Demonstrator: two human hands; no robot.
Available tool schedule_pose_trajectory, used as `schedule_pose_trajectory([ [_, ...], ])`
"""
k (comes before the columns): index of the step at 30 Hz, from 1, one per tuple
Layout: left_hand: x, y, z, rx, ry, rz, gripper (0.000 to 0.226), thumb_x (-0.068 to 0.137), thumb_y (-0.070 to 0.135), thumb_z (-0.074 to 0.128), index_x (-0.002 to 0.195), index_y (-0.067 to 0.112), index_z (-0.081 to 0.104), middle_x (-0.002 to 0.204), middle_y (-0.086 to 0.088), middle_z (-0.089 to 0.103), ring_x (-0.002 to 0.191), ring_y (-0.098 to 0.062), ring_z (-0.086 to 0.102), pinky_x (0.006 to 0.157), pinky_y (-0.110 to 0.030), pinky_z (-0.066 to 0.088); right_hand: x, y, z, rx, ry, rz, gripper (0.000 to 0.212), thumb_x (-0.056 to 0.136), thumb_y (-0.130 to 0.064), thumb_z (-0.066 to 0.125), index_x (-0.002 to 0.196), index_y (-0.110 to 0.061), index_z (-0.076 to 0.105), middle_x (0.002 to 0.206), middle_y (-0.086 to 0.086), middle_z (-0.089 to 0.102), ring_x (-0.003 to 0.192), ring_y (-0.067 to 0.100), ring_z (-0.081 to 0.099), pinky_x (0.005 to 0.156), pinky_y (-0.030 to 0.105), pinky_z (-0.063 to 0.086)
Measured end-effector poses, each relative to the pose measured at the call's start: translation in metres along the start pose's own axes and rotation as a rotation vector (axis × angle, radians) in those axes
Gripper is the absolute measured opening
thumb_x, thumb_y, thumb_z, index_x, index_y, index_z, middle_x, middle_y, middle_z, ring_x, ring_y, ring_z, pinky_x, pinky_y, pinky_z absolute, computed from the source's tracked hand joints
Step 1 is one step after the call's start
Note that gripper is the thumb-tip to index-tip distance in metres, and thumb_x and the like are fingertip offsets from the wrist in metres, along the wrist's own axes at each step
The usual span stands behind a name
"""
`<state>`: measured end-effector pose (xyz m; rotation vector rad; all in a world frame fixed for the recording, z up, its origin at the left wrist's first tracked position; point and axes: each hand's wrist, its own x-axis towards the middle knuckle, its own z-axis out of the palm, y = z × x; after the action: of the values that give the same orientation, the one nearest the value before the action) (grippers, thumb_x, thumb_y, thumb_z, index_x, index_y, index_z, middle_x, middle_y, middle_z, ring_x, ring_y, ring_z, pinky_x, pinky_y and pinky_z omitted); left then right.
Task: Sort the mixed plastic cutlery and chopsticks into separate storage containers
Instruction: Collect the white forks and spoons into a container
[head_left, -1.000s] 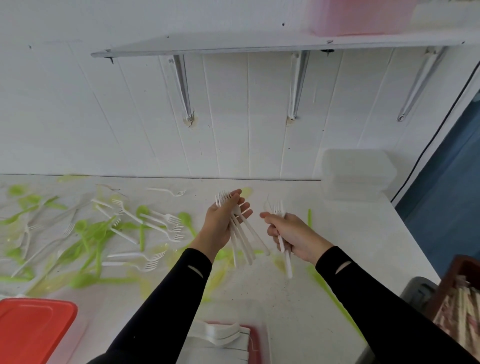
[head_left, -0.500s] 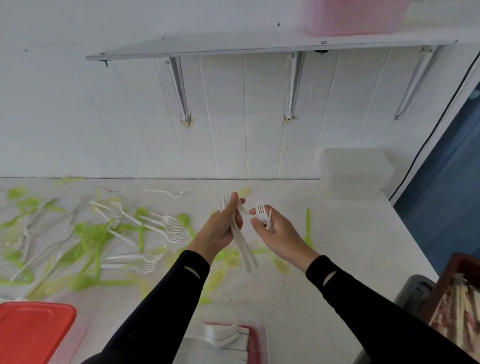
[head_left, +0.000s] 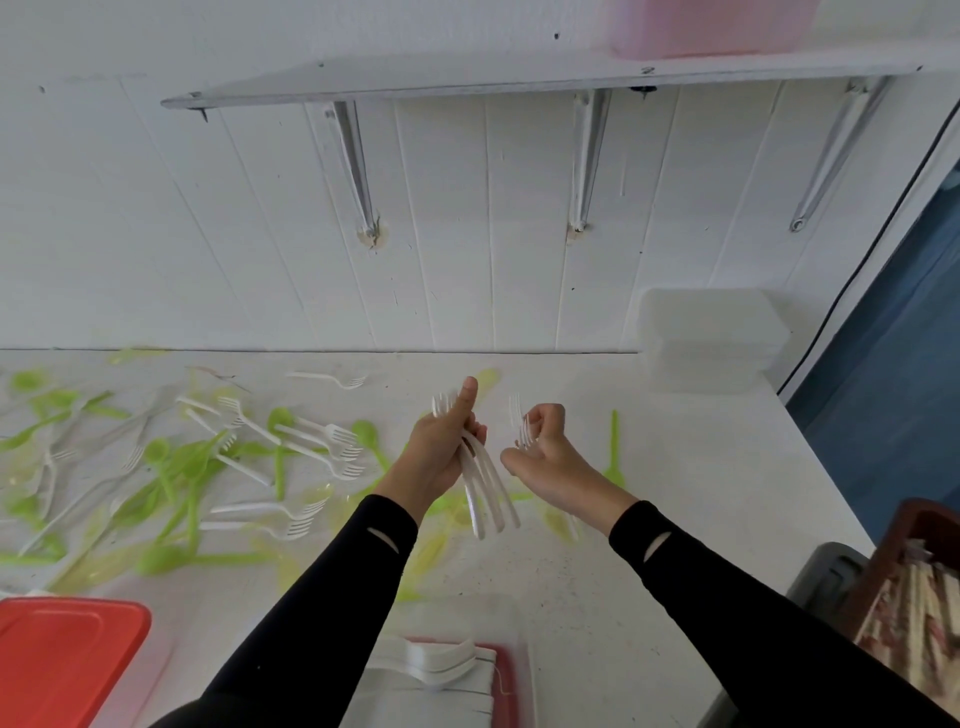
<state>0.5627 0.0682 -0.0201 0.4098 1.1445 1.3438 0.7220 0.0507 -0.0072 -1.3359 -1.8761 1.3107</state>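
Note:
My left hand (head_left: 441, 447) grips a bundle of white plastic forks (head_left: 485, 493) above the middle of the white table (head_left: 675, 467), thumb up along the tines, handles hanging down. My right hand (head_left: 540, 449) is just to its right and pinches white forks (head_left: 519, 423) with their tines pointing up. Loose white forks (head_left: 322, 441) and green spoons (head_left: 176, 467) lie scattered over the table's left half. A container with stacked white cutlery (head_left: 436, 665) sits at the near edge between my arms.
A red lid (head_left: 62, 654) lies at the near left. Clear stacked containers (head_left: 706, 338) stand at the back right corner. A brown box of wrapped chopsticks (head_left: 919, 603) is at the far right, off the table. A wall shelf (head_left: 519, 78) hangs overhead.
My right hand swung toward my left hand, turned its forks tines-up, then drew slightly apart. The left hand tightened its bundle, thumb now raised along the tines.

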Motion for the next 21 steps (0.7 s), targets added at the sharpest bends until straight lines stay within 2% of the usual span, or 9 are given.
schedule_pose_trajectory([
  [4, -0.004, -0.006, 0.005, 0.256, -0.178, -0.037, 0.066, 0.062, 0.058, 0.076, 0.096, 0.006, 0.055, 0.070, 0.000, 0.048, 0.056, -0.010, 0.051, 0.068, -0.023, 0.048, 0.002, 0.002, 0.000, -0.048, -0.006, -0.012, 0.021, 0.097, -0.016, 0.045, 0.106, -0.017, 0.026, 0.085, -0.004, 0.031, 0.065, 0.008, 0.033, 0.056, 0.020, 0.031],
  [7, -0.009, -0.009, 0.006, 0.419, -0.305, -0.029, 0.086, 0.058, 0.062, 0.086, 0.105, -0.006, 0.061, 0.088, -0.016, 0.057, 0.082, -0.025, 0.057, 0.084, -0.035, 0.046, 0.004, -0.001, 0.003, 0.021, -0.008, 0.004, 0.020, 0.099, -0.020, 0.046, 0.110, -0.016, 0.029, 0.094, -0.003, 0.042, 0.079, 0.007, 0.046, 0.068, 0.022, 0.040],
  [8, -0.010, -0.009, 0.005, 0.431, -0.341, -0.020, 0.086, 0.060, 0.061, 0.086, 0.108, -0.006, 0.061, 0.096, -0.018, 0.057, 0.089, -0.029, 0.055, 0.088, -0.039, 0.045, 0.004, -0.001, 0.003, 0.032, -0.017, 0.014, 0.021, 0.099, -0.021, 0.046, 0.110, -0.016, 0.029, 0.096, -0.003, 0.043, 0.083, 0.007, 0.048, 0.070, 0.022, 0.041],
  [12, -0.015, -0.008, 0.008, 0.401, -0.372, -0.005, 0.063, 0.067, 0.051, 0.085, 0.102, 0.004, 0.063, 0.098, -0.019, 0.056, 0.094, -0.032, 0.052, 0.088, -0.042, 0.042, 0.003, 0.002, 0.003, -0.002, -0.021, 0.008, 0.018, 0.100, -0.020, 0.046, 0.107, -0.013, 0.031, 0.096, -0.002, 0.041, 0.079, 0.006, 0.046, 0.061, 0.015, 0.039],
  [15, -0.014, -0.007, 0.008, 0.357, -0.312, 0.035, 0.035, 0.088, 0.035, 0.072, 0.097, 0.003, 0.062, 0.095, -0.019, 0.057, 0.091, -0.032, 0.052, 0.080, -0.038, 0.047, 0.003, 0.000, 0.001, 0.000, 0.015, -0.015, 0.009, 0.099, -0.020, 0.047, 0.104, -0.017, 0.039, 0.088, -0.004, 0.042, 0.069, 0.005, 0.049, 0.055, 0.013, 0.042],
  [16, -0.012, -0.006, 0.007, 0.352, -0.296, 0.052, 0.033, 0.091, 0.033, 0.068, 0.099, 0.002, 0.062, 0.093, -0.019, 0.056, 0.088, -0.031, 0.052, 0.077, -0.037, 0.048, 0.002, -0.002, 0.000, 0.028, 0.027, -0.023, 0.006, 0.099, -0.018, 0.047, 0.103, -0.020, 0.043, 0.090, -0.002, 0.047, 0.069, 0.006, 0.053, 0.054, 0.014, 0.045],
  [18, -0.010, -0.005, 0.007, 0.312, -0.255, 0.076, 0.033, 0.094, 0.031, 0.064, 0.102, -0.001, 0.060, 0.087, -0.017, 0.055, 0.079, -0.026, 0.054, 0.073, -0.033, 0.050, 0.002, -0.004, -0.002, 0.093, 0.051, -0.045, 0.014, 0.098, -0.012, 0.046, 0.107, -0.021, 0.051, 0.104, 0.004, 0.057, 0.078, 0.010, 0.062, 0.057, 0.016, 0.051],
  [21, -0.009, -0.005, 0.008, 0.233, -0.181, 0.075, 0.027, 0.099, 0.026, 0.057, 0.101, -0.001, 0.058, 0.082, -0.008, 0.063, 0.076, -0.016, 0.062, 0.076, -0.026, 0.052, 0.001, -0.004, -0.007, 0.161, 0.089, -0.078, 0.020, 0.099, -0.008, 0.047, 0.107, -0.023, 0.059, 0.112, 0.007, 0.059, 0.084, 0.017, 0.066, 0.060, 0.021, 0.056],
])
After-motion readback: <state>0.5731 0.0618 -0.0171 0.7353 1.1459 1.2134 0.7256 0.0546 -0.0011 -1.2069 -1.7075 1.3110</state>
